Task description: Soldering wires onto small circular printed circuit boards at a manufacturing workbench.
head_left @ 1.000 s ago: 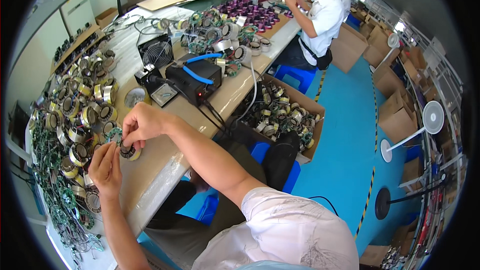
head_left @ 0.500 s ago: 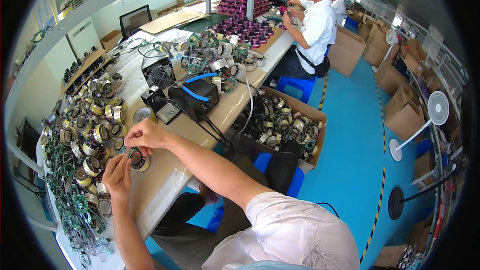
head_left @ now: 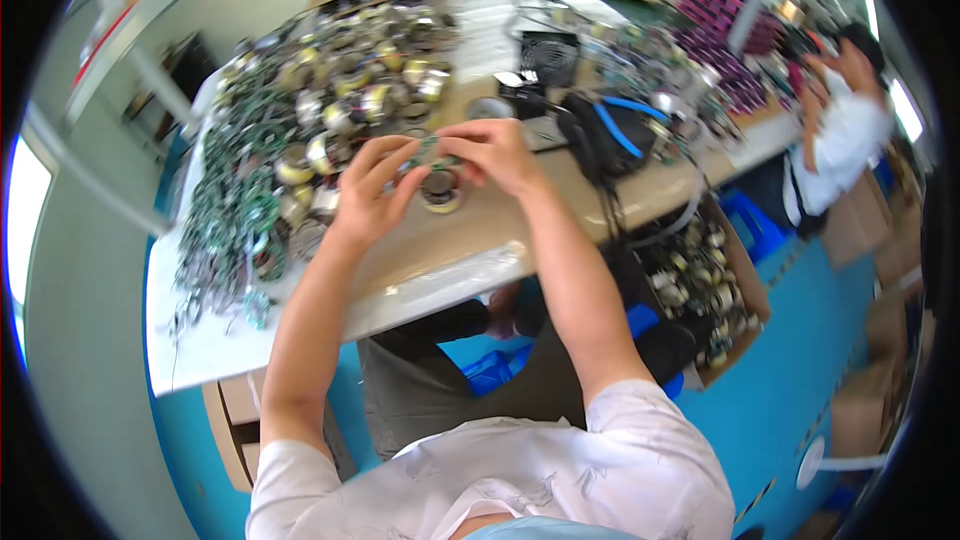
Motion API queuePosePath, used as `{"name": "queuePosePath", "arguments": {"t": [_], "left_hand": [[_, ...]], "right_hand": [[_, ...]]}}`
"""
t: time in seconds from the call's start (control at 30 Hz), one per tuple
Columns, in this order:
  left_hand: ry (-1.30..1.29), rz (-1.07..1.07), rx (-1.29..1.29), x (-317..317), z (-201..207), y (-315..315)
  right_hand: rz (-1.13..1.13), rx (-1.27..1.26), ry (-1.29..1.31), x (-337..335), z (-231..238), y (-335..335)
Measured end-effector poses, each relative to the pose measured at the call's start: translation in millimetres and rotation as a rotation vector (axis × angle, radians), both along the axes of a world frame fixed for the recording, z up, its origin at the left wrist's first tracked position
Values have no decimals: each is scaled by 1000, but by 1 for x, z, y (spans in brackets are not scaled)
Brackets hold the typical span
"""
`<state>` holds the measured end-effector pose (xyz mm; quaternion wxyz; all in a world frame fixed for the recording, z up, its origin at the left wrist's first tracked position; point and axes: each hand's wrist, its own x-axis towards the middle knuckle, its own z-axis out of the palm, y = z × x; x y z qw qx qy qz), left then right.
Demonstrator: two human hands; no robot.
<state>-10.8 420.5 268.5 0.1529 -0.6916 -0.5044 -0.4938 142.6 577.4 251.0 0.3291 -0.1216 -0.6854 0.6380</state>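
Observation:
My left hand (head_left: pixel 372 195) and my right hand (head_left: pixel 493 155) meet over the workbench (head_left: pixel 480 240), fingertips together on a small green wired part (head_left: pixel 432 147). Directly below the fingers a round coil with a yellow band (head_left: pixel 441 192) lies on the bench surface. The picture is blurred, so the exact grip on the small part is hard to read. A heap of similar yellow-banded coils and green wire parts (head_left: pixel 300 150) spreads to the left of my left hand.
A black tool bag with blue-handled pliers (head_left: pixel 610 130) sits right of my hands, with a black box (head_left: pixel 548 55) behind. A cardboard box of coils (head_left: pixel 700 290) stands under the bench edge. Another person in a white shirt (head_left: pixel 840 140) works at far right.
The view has swung, bringing the bench centre-frame. Both hands have lifted from the coil on the bench and now pinch a small green part together above it.

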Motion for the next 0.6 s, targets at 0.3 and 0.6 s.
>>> {"name": "queuePosePath", "arguments": {"t": [0.3,0.6], "left_hand": [[-371,67,-98,-14,25,2],[-841,13,-125,2,-11,-5]], "right_hand": [[7,-73,-33,-14,-2,-8],[-18,-19,1,-15,-1,-2]]}}
